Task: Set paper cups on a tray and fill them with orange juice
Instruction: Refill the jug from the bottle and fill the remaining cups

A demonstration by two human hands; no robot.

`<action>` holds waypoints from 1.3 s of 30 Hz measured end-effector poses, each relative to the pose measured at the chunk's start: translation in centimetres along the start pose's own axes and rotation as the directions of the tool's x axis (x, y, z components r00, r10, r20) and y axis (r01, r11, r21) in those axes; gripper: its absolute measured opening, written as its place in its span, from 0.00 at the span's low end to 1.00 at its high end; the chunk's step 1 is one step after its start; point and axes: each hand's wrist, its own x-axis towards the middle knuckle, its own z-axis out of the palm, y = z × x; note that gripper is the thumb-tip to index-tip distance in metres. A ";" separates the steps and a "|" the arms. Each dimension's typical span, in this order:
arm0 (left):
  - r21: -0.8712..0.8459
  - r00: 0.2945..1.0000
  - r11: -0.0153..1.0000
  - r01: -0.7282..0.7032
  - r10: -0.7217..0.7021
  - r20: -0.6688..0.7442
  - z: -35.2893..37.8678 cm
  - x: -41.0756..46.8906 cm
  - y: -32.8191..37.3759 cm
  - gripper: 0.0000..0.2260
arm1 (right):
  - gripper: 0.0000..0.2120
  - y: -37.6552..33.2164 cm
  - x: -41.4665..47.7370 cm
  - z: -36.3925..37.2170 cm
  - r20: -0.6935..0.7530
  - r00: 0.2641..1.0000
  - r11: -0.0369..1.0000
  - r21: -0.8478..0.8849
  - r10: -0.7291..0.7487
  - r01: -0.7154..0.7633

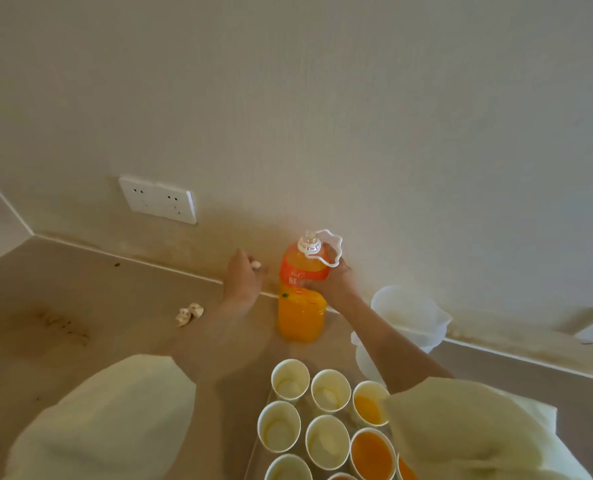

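- Hands: right hand (331, 273) gripped the uncapped juice bottle (301, 306) standing on the table (115, 323) beyond the tray (253, 452); left hand (242, 277) pinched something small and white (256, 264), maybe the cap?
- Looked mid-fill imo. Nearest paper cups (327, 441): some orange, others empty. Next move wanted a lift and slow tilt; squishy plastic, heavy, sloshy.

- The juice bottle (302, 306) has bright orange liquid, a red-orange label (302, 271) with white characters, and a white neck ring (309, 247).
- The cap (256, 264) just left of it is white.
- The paper cups (290, 379) before it are cream white; some show orange juice (372, 453).
- The worktop (80, 299) is dull brown.
- The sleeves (115, 420) are pale yellow.
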 end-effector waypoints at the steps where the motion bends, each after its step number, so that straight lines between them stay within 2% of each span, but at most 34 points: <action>1: -0.016 0.996 0.997 0.074 -0.073 0.054 0.7 -1.0 -2.2 0.09 | 0.38 0.2 0.0 0.2 -0.002 1.000 1.000 -0.008 0.007 -0.007; 3: -0.008 0.976 0.986 0.164 -0.161 0.146 2.3 -2.8 -5.8 0.10 | 0.33 0.3 -0.1 0.1 -0.002 1.000 1.000 0.000 0.012 -0.012; 6: 0.080 0.958 0.978 0.194 -0.206 0.200 4.5 -5.6 -10.0 0.14 | 0.27 0.6 0.0 0.0 -0.002 1.000 0.999 0.050 -0.001 0.001; 9: 0.191 0.952 0.966 0.176 -0.216 0.216 5.9 -7.8 -12.9 0.09 | 0.32 0.4 -0.2 0.0 0.017 1.000 1.000 0.018 -0.020 0.019; 12: 0.319 0.954 0.943 0.092 -0.176 0.244 6.2 -9.5 -14.6 0.09 | 0.34 0.1 -0.3 -0.1 0.024 0.999 1.000 0.009 -0.023 0.023; 18: 0.461 0.949 0.884 -0.071 -0.082 0.304 6.5 -10.3 -16.2 0.15 | 0.34 0.4 -0.5 -0.1 0.030 0.999 0.999 0.036 -0.041 0.040; 20: 0.472 0.946 0.878 -0.085 -0.078 0.314 6.5 -10.0 -16.3 0.19 | 0.34 0.5 -0.6 0.1 0.030 0.998 0.998 0.048 -0.049 0.047; 22: 0.469 0.961 0.882 -0.046 -0.089 0.260 6.4 -9.3 -15.5 0.24 | 0.33 0.4 -0.8 0.0 0.031 0.998 0.996 0.076 -0.057 0.055; 24: 0.387 0.978 0.922 0.005 -0.084 0.189 6.1 -7.6 -13.8 0.29 | 0.33 0.5 -0.6 -0.1 0.033 0.997 0.992 0.104 -0.073 0.069; 26: 0.181 0.980 0.983 -0.014 -0.022 0.197 6.2 -4.9 -11.7 0.35 | 0.33 0.4 -0.5 -0.5 0.010 0.997 0.989 0.124 -0.077 0.075; 29: -0.094 0.929 0.996 -0.013 0.047 0.367 5.7 -2.0 -9.5 0.44 | 0.38 0.5 -0.7 0.0 0.032 0.997 0.995 0.076 -0.073 0.071; 32: -0.177 0.829 0.983 -0.040 0.131 0.544 5.9 0.1 -7.6 0.48 | 0.48 0.2 -1.1 0.0 -0.028 0.985 0.983 0.068 -0.168 0.170; 35: -0.246 0.751 0.969 0.005 0.158 0.641 6.6 1.5 -6.4 0.51 | 0.63 -0.4 -1.2 -0.3 -0.095 0.947 0.948 -0.122 -0.307 0.295; 37: -0.281 0.745 0.958 0.065 0.141 0.652 7.1 1.7 -6.2 0.51 | 0.64 0.0 -1.1 -0.4 -0.096 0.969 0.974 -0.025 -0.226 0.224; 39: -0.315 0.735 0.941 0.121 0.128 0.665 7.4 1.7 -6.2 0.52 | 0.59 0.8 -0.9 -0.7 -0.018 0.994 0.990 0.093 -0.105 0.106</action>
